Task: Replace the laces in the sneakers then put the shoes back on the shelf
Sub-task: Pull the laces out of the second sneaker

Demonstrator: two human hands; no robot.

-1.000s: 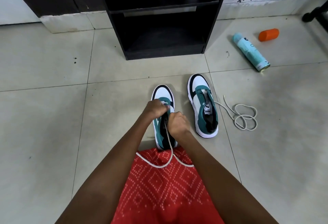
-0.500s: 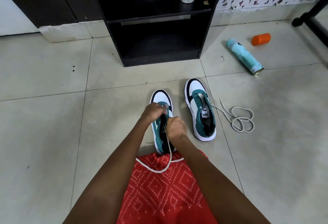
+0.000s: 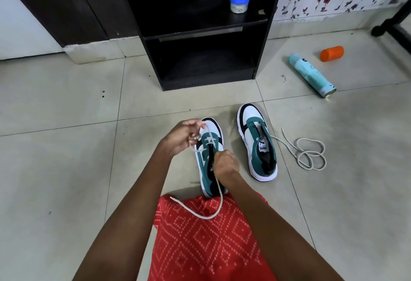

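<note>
Left hand: fingers pinch white lace. Right hand: fingers grasp it over sneaker. Second sneaker at 3 o'clock.

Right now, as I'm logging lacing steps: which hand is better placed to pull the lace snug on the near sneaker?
Left, probably. The left hand pinches the lace raised above the near sneaker, free to pull. The right hand sits curled at the eyelets, gripping the other strand.

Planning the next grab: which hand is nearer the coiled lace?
Right. The right hand sits left of the coiled lace, past the second sneaker; left hand is farther left.
</note>
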